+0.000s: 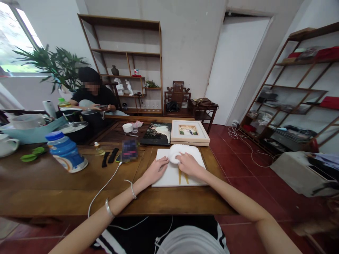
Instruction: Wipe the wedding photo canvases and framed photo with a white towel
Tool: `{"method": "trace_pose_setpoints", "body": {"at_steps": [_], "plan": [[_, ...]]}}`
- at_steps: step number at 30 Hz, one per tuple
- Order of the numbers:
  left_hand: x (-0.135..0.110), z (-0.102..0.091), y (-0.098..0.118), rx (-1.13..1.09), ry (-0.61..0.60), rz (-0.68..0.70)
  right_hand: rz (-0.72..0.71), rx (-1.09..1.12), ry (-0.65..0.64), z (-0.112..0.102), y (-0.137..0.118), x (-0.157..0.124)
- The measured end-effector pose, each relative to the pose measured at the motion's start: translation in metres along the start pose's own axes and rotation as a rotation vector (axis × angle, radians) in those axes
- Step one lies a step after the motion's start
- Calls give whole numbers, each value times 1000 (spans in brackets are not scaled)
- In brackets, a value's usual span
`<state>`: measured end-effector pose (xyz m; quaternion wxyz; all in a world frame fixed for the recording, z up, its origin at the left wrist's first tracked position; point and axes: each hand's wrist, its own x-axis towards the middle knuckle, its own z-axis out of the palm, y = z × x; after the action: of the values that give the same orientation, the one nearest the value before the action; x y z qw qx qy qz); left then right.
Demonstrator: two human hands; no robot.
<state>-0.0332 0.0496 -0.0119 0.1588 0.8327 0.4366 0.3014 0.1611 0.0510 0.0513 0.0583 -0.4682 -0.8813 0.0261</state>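
Left hand: my left hand (158, 168) lies released, fingers extended over the left edge of the board, their tips just beside the padded piece.
Right hand: my right hand (191, 164) rests on the padded piece with bent fingers and the index finger pushed forward; from here I cannot tell whether it grips or only presses.
White board: I see the white board (164, 180) flat by the tabletop's near edge, toward the right corner, its near side running roughly along that edge.
Gold strips: two gold strips (180, 178) run near to far on the board, drawing closer together toward the padded piece.
Padded piece: the white padded piece (185, 149) sits on the far part of the board; its long axis runs left to right, rounded end left, scalloped rim facing the far edge.
Left of the board: black strips (105, 159), a small bottle (100, 149) and a blue jar (66, 152) stand or lie farther along the tabletop (127, 199).
Beyond the board: a pale picture frame (190, 141) and a dark album (152, 135) lie side by side near the far edge.
Past the far edge: a seated person (97, 93) holds a dark object.
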Motion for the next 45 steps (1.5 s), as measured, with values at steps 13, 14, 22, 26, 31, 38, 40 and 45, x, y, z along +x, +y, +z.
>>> {"method": "trace_pose_setpoints", "body": {"at_steps": [13, 14, 22, 26, 31, 38, 40, 45], "plan": [[1, -9, 9, 7, -30, 71, -87, 118, 6, 7, -14, 53], [0, -9, 8, 11, -35, 70, -70, 117, 13, 7, -9, 49], [-1, -2, 1, 67, -97, -37, 102, 94, 86, 6, 55, -1], [-1, -3, 1, 72, -94, -40, 151, 79, 99, 8, 68, -46], [-2, -4, 2, 86, -89, -34, 56, 151, 60, 10, 38, -116], [-2, -4, 4, 100, -92, -35, 80, 218, -12, 5, 37, -119], [-2, -5, 3, 99, -94, -36, 79, 210, 7, 7, 51, -94], [-3, -1, 0, 69, -72, -23, 4, 130, 56, 11, 78, -41]]}}
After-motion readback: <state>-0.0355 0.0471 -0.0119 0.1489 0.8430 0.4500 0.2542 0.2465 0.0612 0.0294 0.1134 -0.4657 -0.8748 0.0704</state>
